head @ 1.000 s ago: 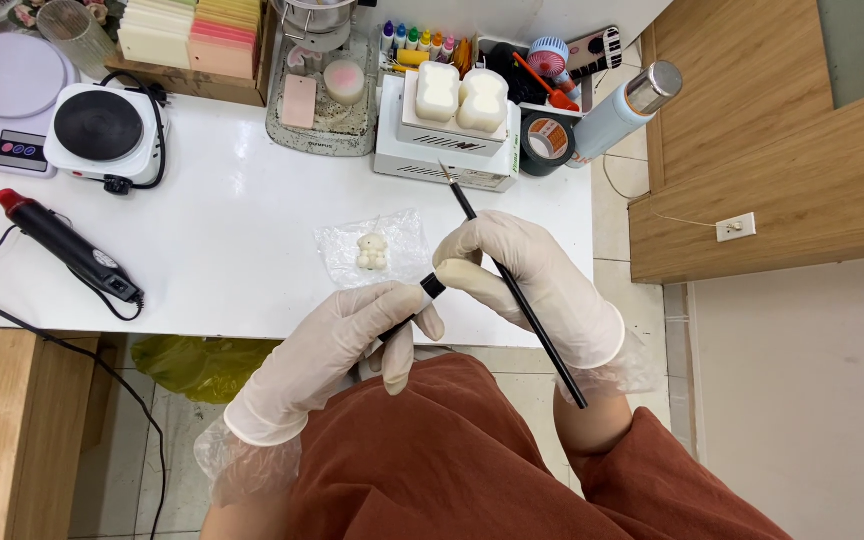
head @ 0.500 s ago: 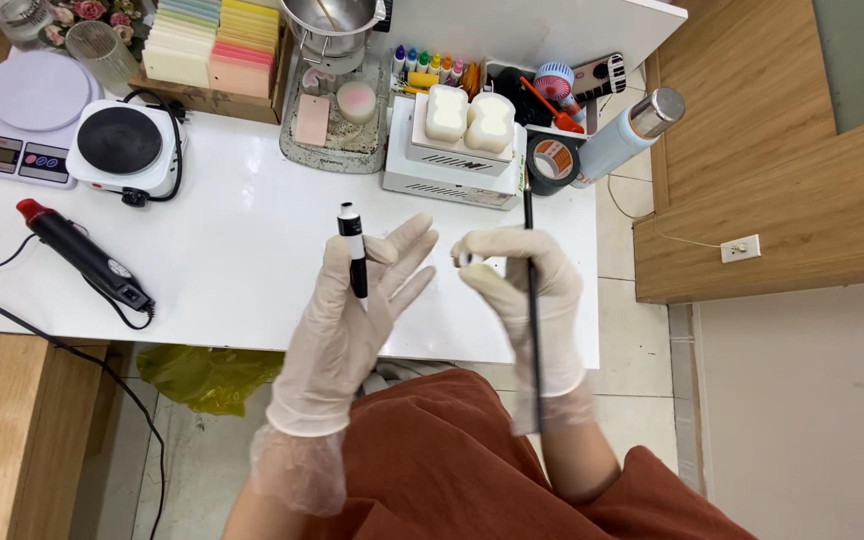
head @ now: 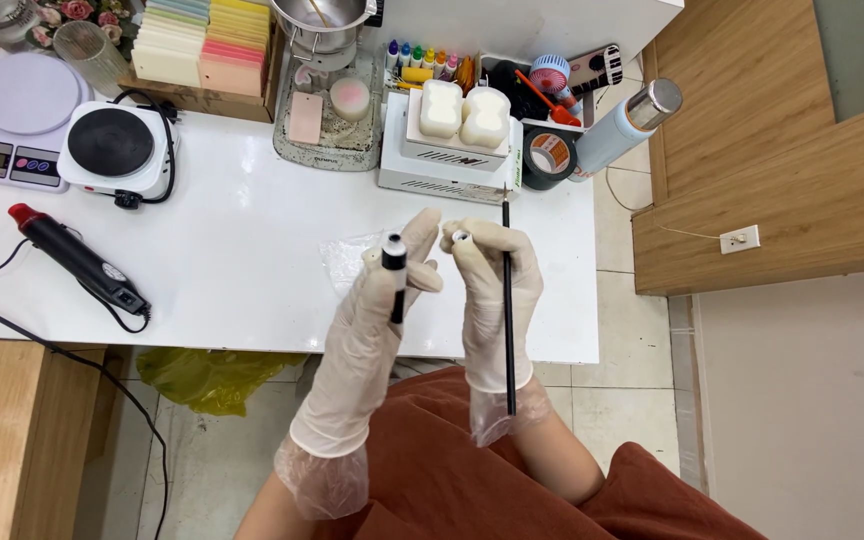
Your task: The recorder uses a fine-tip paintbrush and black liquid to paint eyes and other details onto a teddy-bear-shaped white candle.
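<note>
Both my hands wear thin white gloves and are raised above the front edge of the white table (head: 232, 270). My left hand (head: 377, 320) grips a small black vial (head: 394, 268) upright, its pale round top facing the camera. My right hand (head: 492, 300) pinches a small round cap (head: 460, 237) at its fingertips. It also clamps a thin black brush (head: 508, 310), which runs along the palm from the wrist to beyond the fingers. The two hands' fingertips almost touch. A clear plastic bag (head: 344, 255) lies on the table, partly hidden behind my left hand.
At the back stand a white box with two pale moulds (head: 452, 140), a black tape roll (head: 550, 155), a light blue flask (head: 624, 125) and a metal pot (head: 322, 15). To the left are a hot plate (head: 112, 150), a scale (head: 12, 120) and a heat gun (head: 77, 262).
Both hands rose from the table edge and came together over the table. The vial went from tilted to upright, and the brush swung to point away from me.
</note>
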